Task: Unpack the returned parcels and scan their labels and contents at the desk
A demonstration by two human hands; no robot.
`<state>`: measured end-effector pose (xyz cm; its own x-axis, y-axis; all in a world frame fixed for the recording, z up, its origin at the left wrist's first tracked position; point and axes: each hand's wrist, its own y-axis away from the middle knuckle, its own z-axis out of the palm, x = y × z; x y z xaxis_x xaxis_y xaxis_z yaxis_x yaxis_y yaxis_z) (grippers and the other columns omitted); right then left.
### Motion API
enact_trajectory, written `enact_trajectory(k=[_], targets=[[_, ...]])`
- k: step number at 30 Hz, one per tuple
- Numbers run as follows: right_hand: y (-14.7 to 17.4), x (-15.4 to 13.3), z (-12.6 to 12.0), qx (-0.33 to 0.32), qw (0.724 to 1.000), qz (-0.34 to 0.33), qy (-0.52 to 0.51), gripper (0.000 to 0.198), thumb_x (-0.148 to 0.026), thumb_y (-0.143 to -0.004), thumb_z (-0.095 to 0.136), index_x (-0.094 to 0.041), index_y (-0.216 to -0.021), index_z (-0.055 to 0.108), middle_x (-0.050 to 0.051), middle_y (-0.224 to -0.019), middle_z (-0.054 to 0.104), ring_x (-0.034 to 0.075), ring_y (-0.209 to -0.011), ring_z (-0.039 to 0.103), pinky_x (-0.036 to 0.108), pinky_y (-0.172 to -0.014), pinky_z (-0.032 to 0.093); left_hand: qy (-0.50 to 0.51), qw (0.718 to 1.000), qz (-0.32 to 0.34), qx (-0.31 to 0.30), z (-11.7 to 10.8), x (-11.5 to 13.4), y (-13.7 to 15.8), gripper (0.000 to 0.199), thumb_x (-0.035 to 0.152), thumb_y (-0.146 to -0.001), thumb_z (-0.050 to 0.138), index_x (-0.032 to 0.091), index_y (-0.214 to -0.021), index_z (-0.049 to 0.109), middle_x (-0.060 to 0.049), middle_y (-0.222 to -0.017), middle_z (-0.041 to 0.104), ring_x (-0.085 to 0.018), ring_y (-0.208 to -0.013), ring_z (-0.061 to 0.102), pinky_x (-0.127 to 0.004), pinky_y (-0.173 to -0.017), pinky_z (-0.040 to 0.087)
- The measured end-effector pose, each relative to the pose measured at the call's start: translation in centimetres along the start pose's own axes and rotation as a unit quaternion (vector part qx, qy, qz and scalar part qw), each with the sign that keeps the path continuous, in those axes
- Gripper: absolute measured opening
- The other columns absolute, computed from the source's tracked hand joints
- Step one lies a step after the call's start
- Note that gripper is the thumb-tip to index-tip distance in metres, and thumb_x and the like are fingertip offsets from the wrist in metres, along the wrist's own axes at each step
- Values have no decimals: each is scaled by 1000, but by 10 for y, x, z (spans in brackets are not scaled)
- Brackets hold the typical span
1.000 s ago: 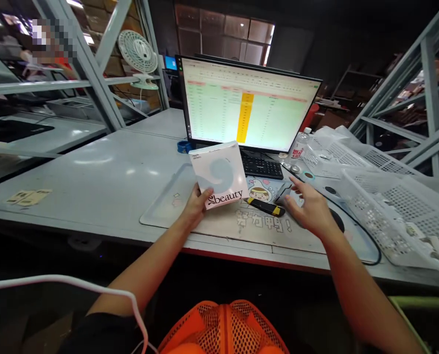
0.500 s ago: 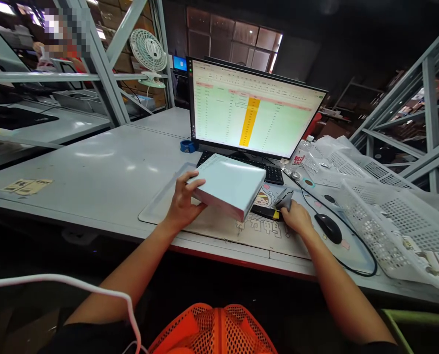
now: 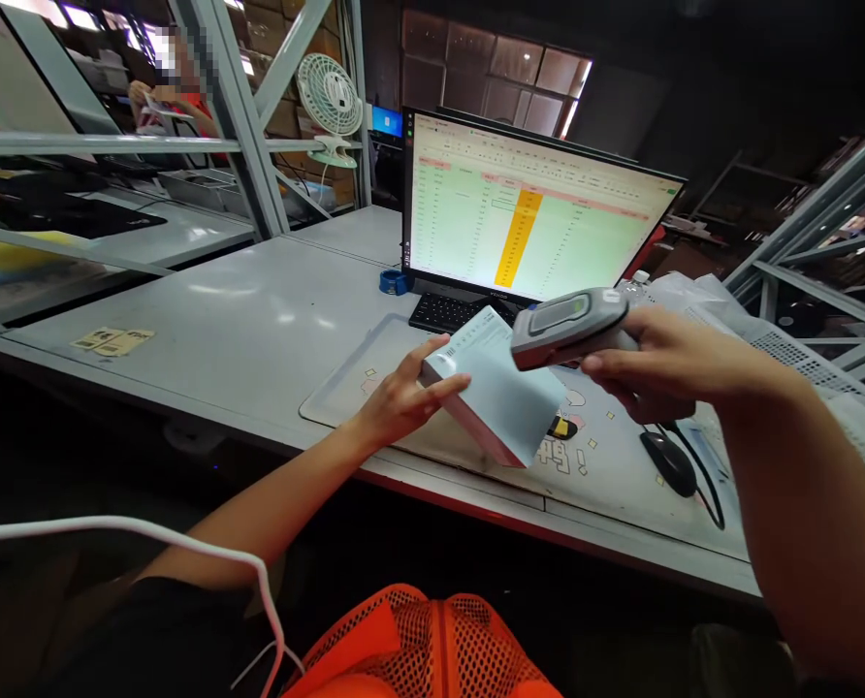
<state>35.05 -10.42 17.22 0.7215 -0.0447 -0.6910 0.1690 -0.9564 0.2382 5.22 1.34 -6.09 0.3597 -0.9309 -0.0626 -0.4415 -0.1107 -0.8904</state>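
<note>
In the head view, grips a pale blue box (image 3: 509, 397) by one end with the left hand (image 3: 407, 393), tilted over the desk mat (image 3: 352, 383). Shows a smooth broad face, barcode (image 3: 450, 352) and fine print just beside that grip, pinkish near side. Clasps a grey scanner (image 3: 567, 325) in the right hand (image 3: 669, 364), right of the grip.

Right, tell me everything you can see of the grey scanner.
The scanner is a handheld, gun-shaped device in two shades of grey, apparently hard plastic, with an inset panel on top and a rounded back end. The right hand grips its handle, partly hiding it. It is held above the desk mat, its nose pointing toward the pale blue box. The nose overlaps the box in view; whether they touch is unclear.
</note>
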Motion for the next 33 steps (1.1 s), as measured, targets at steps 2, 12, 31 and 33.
enact_trajectory(k=[2,12,31,33], targets=[[-8,-15,9,-37,998,46,-9,60,-71,-80,86,-16,-97,69,1,-61,55,11,-38,44,24,-32,28,5,1000,-2,-9,0,3,-4,60,2,-93,70,30,-144,57,-17,-165,38,-34,-148,55,-37,-98,66],[-51,103,27,136,986,48,79,48,-63,-98,67,-15,-103,63,4,-73,66,18,-61,66,27,-55,50,200,906,-371,-34,-23,-13,45,75,41,-82,90,31,-146,52,-10,-142,60,-29,-129,64,-41,-107,56],[-114,201,42,346,862,198,313,55,-45,-110,46,-6,-144,65,26,-129,70,41,-123,67,50,-103,53,62,792,-562,-229,-21,-38,77,99,74,-66,73,13,-140,48,-22,-142,61,-44,-132,55,-57,-110,46],[-143,191,37,312,889,127,311,54,-33,-110,43,-6,-153,60,23,-141,66,35,-132,63,46,-113,49,70,784,-574,-225,-22,-38,75,98,75,-66,72,15,-139,48,-20,-141,62,-44,-130,57,-56,-109,48]])
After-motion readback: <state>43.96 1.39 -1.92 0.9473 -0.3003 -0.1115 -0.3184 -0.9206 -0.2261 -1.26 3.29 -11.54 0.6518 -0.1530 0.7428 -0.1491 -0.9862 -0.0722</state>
